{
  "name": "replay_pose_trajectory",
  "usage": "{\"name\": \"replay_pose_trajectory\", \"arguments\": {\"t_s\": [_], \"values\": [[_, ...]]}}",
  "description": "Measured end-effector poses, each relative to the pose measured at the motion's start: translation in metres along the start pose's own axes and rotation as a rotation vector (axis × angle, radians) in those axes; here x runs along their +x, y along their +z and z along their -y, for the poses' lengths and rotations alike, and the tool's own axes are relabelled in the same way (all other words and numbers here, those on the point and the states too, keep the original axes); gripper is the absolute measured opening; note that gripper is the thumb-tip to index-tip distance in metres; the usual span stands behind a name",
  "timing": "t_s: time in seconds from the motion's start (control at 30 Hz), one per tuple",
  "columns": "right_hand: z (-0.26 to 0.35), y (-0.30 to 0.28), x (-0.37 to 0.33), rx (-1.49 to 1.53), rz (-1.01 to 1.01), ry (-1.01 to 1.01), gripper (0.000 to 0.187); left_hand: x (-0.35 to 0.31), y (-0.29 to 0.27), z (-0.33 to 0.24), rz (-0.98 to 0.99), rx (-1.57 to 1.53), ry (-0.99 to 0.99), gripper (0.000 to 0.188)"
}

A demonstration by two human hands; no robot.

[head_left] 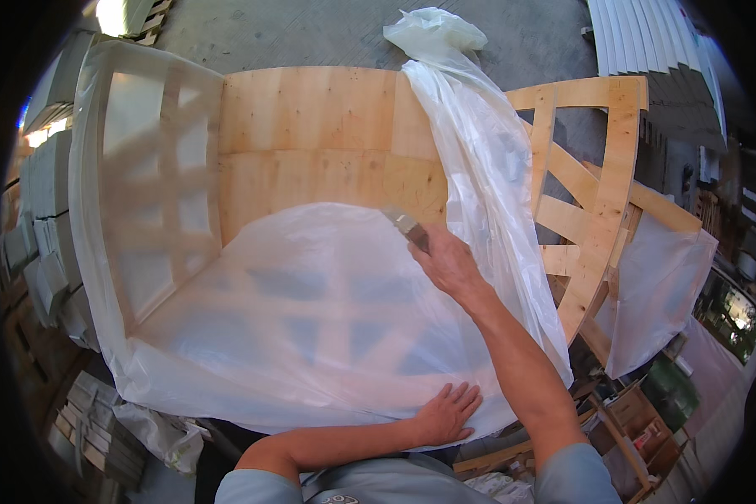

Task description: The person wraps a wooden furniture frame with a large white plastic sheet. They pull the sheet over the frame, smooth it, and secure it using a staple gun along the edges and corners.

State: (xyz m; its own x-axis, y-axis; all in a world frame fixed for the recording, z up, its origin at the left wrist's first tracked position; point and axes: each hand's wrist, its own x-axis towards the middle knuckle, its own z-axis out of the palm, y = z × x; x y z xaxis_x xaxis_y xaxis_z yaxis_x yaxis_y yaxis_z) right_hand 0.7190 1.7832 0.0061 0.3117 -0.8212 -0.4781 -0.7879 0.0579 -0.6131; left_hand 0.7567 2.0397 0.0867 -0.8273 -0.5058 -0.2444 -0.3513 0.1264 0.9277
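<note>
A wooden crate-like frame stands before me, with a plywood panel [311, 118] at its far side. Translucent plastic film [311, 286] covers its left side and the near side, so the slats show blurred through it. My left hand [447, 415] lies flat on the film near its lower edge, fingers spread, holding nothing. Over the film's upper edge, my right hand [449, 260] is closed around a short flat tool [406, 228] with a pale end and a dark brown part. Its exact kind is unclear. A gathered length of film [487, 168] drapes down beside my right arm.
An uncovered slatted wooden side [605, 160] stands at the right. Beyond it are stacked white corrugated sheets [655, 50] and a film-wrapped piece [659, 286]. Grey blocks [46, 172] are stacked at the left. Concrete floor [269, 34] lies behind the frame.
</note>
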Motion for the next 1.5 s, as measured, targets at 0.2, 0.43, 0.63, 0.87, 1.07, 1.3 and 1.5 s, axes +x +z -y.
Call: {"name": "replay_pose_trajectory", "arguments": {"t_s": [0.2,0.43,0.63,0.87,1.07,1.3,1.5], "values": [[-0.145,0.152,0.028,-0.582,0.604,0.176,0.019,0.012,-0.021,0.008,0.18,-0.116,-0.027,0.069],[-0.259,0.19,-0.053,-0.721,0.727,0.25,0.02,0.082,-0.062,0.138,0.636,-0.675,-0.139,0.052],[-0.265,0.185,-0.058,-0.624,0.702,0.205,0.016,0.131,-0.046,0.334,0.198,-0.127,-0.663,0.039],[-0.261,0.164,-0.064,-0.5,0.678,0.319,0.021,0.139,0.086,0.423,0.05,-0.043,-0.814,0.05],[-0.282,0.143,-0.011,-0.254,0.442,0.786,0.032,0.143,0.12,0.397,0.242,-0.158,-0.832,0.058],[-0.351,0.201,0.082,-0.265,0.432,0.723,0.027,0.156,0.11,0.386,0.254,-0.204,-0.683,0.063],[-0.388,0.217,0.058,-0.816,0.715,0.358,0.025,0.163,0.113,0.376,0.27,-0.102,-0.516,0.057]]}}
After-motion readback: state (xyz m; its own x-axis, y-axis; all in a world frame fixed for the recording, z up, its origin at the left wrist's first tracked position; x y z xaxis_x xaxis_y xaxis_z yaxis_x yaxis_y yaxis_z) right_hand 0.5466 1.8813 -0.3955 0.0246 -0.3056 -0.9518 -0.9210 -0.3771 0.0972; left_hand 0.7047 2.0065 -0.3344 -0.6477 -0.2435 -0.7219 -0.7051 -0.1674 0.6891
